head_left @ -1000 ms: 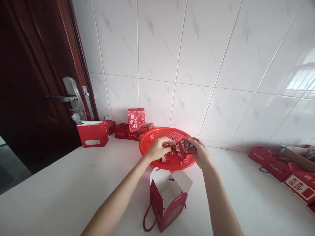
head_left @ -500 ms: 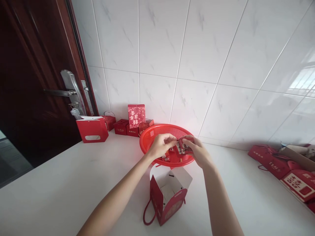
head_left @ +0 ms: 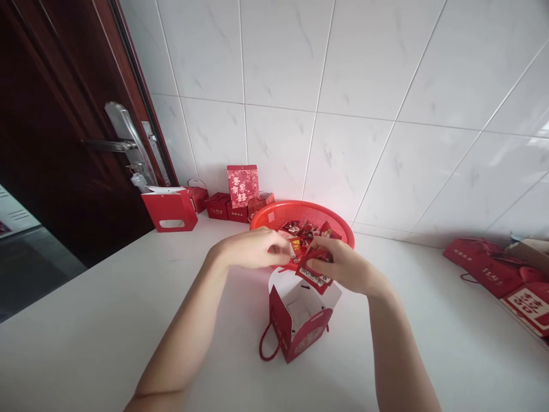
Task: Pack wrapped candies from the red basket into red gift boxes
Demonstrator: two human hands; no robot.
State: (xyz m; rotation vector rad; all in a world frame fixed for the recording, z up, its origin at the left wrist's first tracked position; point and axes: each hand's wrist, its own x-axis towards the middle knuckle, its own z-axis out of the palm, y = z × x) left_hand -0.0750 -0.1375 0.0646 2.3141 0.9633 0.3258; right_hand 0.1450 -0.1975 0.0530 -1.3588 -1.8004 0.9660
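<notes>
A red plastic basket [head_left: 346, 233] holds several small wrapped packets [head_left: 306, 230] in red, yellow and white. My right hand [head_left: 338, 264] is closed on red packets [head_left: 316, 274] with dark lettering, above the basket's front right rim. Over the basket's left front side is my left hand [head_left: 261, 249], its thumb and fingers apart and curved, with nothing seen between them. Just in front of the basket, an open red gift box [head_left: 300, 323] stands with its flaps up, a white inside and a red cord handle at its left; no packet shows in it.
Red boxes [head_left: 218, 206], a patterned card box [head_left: 242, 186] and a red bag [head_left: 170, 209] stand along the wall at the left. More red boxes [head_left: 484, 268] lie at the right edge. A dark door [head_left: 51, 103] is at the left.
My right hand has brought the packets down toward the gift box. My left hand has come off them and moved left, its fingers spread. The view has shifted slightly.
</notes>
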